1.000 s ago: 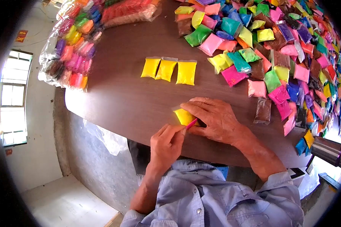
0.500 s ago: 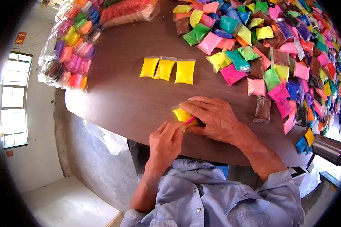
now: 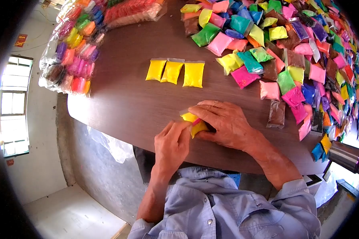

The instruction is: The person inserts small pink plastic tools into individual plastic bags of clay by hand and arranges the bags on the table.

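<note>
My left hand [image 3: 170,145] is closed around a thin pink stick [image 3: 196,121], most of it hidden in my fingers. The stick's visible end lies across a small clear bag of yellow clay-like material [image 3: 198,128] on the table. My right hand [image 3: 225,122] grips this bag from the right, fingers over its top end and thumb along its lower side, so part of it is covered. Farther back, three similar yellow bags lie in a row: the left bag [image 3: 156,70], the middle bag [image 3: 172,71] and the right bag [image 3: 194,74].
A large heap of small colourful bags [image 3: 285,59] covers the right side of the brown table [image 3: 123,79]. Bundled multicolour packs [image 3: 73,51] and a red pack [image 3: 135,12] lie at the back left. A dark metallic cylinder [image 3: 349,157] stands at the right edge.
My left hand has shifted slightly left and up, and the pink stick now lies higher across the yellow bag. My right hand keeps its grip.
</note>
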`<state>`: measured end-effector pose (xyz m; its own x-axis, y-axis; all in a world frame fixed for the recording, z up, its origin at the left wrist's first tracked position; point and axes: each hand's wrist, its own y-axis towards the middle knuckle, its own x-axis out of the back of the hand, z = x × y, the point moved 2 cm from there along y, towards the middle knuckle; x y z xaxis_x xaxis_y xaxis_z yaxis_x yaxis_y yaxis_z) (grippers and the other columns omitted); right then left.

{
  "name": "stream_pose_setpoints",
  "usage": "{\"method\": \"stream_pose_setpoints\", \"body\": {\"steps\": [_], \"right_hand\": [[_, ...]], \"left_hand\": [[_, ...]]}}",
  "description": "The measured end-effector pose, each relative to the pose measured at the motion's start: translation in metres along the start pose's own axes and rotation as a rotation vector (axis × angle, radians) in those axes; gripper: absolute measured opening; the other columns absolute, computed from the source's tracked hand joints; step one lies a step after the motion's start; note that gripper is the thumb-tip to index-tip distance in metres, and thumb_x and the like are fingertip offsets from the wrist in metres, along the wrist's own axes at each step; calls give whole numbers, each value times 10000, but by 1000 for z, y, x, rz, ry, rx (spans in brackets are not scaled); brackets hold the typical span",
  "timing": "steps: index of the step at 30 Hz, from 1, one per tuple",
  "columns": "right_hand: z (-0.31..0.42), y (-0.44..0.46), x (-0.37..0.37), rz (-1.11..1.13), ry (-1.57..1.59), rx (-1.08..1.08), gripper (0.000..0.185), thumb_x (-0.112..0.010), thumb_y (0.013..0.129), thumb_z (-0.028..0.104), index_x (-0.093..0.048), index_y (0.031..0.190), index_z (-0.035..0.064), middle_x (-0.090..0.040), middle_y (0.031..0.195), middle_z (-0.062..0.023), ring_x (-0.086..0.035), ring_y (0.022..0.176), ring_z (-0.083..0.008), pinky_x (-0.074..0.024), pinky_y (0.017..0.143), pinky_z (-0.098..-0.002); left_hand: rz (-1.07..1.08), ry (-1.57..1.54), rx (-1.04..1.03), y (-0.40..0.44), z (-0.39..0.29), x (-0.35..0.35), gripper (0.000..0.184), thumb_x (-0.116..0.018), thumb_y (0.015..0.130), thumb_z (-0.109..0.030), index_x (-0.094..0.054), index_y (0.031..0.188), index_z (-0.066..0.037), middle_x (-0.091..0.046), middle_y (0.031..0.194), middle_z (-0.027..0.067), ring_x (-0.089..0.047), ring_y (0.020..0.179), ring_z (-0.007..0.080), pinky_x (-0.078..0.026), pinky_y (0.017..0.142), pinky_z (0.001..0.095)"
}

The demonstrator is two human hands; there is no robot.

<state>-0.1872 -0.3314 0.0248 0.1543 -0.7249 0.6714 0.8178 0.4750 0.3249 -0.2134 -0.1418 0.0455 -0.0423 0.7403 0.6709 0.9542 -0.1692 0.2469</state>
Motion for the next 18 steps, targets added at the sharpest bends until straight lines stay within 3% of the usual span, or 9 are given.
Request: {"method": "stream_pose_setpoints", "body": {"steps": [3,5,18], "right_hand": [[1,1,1,13,-1,-7,660,-843,780,256,-582,1365,98,-661,1287,-137,-643,1202,-312,-527,978,-435],[2,2,2,18,-4,-9,657,-841,782,260,-582,1364,100,-662,1287,-135,-643,1202,-311,-528,976,-435],[-3,-2,-2,21,6,-25,665,-827,799,293,-583,1390,109,-658,1304,-162,-631,1229,-332,-512,1006,-451]], "left_hand": [[46,-17,28,-5,0,2,103,-703,889,31,-696,971,-30,-644,796,168,-661,683,358,-531,612,399],[86,25,-12,-10,2,3,105,-709,901,34,-704,999,-3,-665,812,143,-657,681,259,-522,620,332],[5,7,-10,6,4,2,89,-730,896,15,-705,980,0,-646,776,139,-620,643,238,-494,601,332]]}}
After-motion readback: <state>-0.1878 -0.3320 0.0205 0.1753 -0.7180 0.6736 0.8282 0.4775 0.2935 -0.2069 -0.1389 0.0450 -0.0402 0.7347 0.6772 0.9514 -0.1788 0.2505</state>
